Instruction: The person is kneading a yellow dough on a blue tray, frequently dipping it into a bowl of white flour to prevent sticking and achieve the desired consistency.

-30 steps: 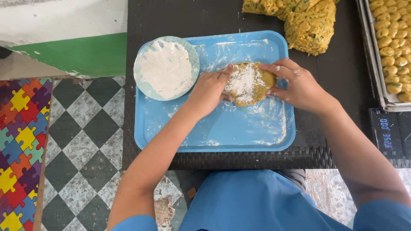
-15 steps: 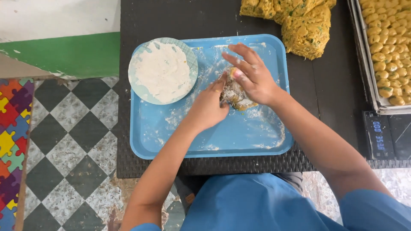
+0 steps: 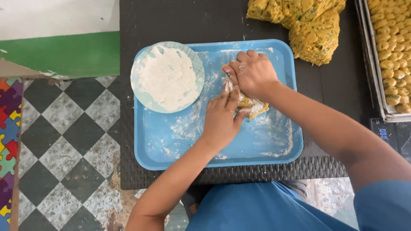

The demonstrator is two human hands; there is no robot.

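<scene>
**Dough lump under both hands on the blue tray: soft, floured, tears easily**

- Black textured table (image 3: 171, 25): carries everything in view. Checkered floor to its left.
- Blue tray (image 3: 171, 145): sits flat on the table, surface smeared with loose flour. Likely slick where the flour is thick.
- Big yellow-green dough mass (image 3: 314, 34): beyond the tray's far right corner, untouched, well apart from the hands.
- Metal tray of small yellow pieces (image 3: 394, 55): at the right edge, only partly in frame.
- Plate of flour (image 3: 167, 77): overlaps the blue tray's far left corner, just beside the hands.
- Left hand (image 3: 220, 122): palm down, fingers flat and together, pressing on the near side of the dough piece (image 3: 254, 107).
- Right hand (image 3: 254, 72): curled over the far side of the same piece, closed on it from above.
- Dough piece: mid-tray, mostly hidden between the two hands; only a floured yellow edge shows at the right.

Handling judgement: light, soft, plastic. Holds a dent, no spring. Flour coat cuts the stickiness, bare patches probably grab skin. Best taken from both sides with cupped palms, not pinched by fingertips, since a pinch would likely tear it or thin it.
</scene>
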